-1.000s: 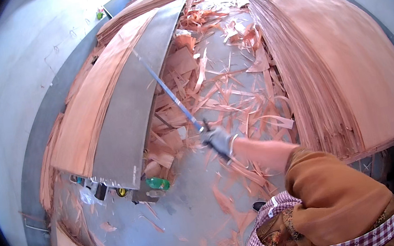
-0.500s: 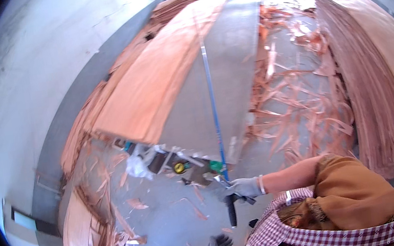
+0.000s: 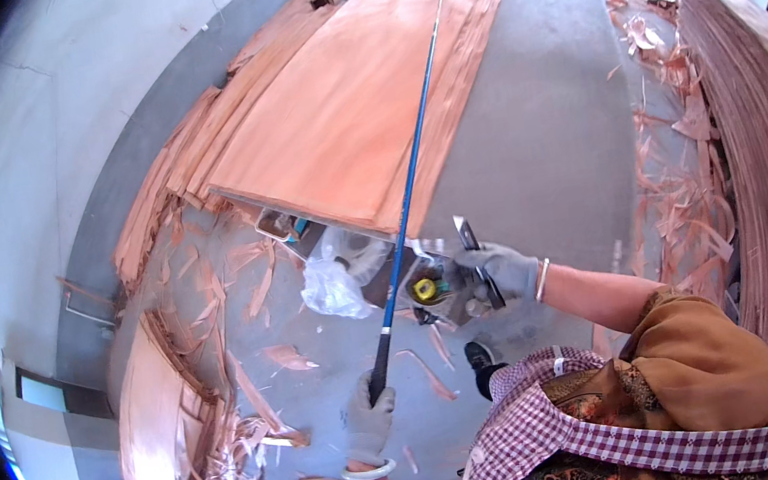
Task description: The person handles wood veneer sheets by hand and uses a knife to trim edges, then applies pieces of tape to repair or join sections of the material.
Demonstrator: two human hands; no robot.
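Observation:
My left hand (image 3: 369, 424), in a grey glove, grips the black handle of a long thin blue pole (image 3: 412, 177), which reaches over peach wood veneer sheets (image 3: 310, 132) to the far end of the stack. My right hand (image 3: 506, 270), also gloved, holds a black and silver bladed tool (image 3: 471, 247), apparently a knife, just off the near end of the grey board (image 3: 533, 111) beside the sheets. Below this end are a white plastic bag (image 3: 332, 291) and a small yellow item (image 3: 425, 289), perhaps a tape measure.
A tall veneer stack (image 3: 763, 177) lines the right, with torn strips (image 3: 676, 189) along the aisle. Leaning veneer pieces (image 3: 153, 410) and scraps lie at lower left. More sheets (image 3: 165, 222) run beside the left wall (image 3: 39, 161). My shoe (image 3: 479, 356) is on the floor below me.
My left hand rose from below and now grips the pole, which my right hand held earlier. My right hand moved right with the bladed tool. The view swung toward the left stack.

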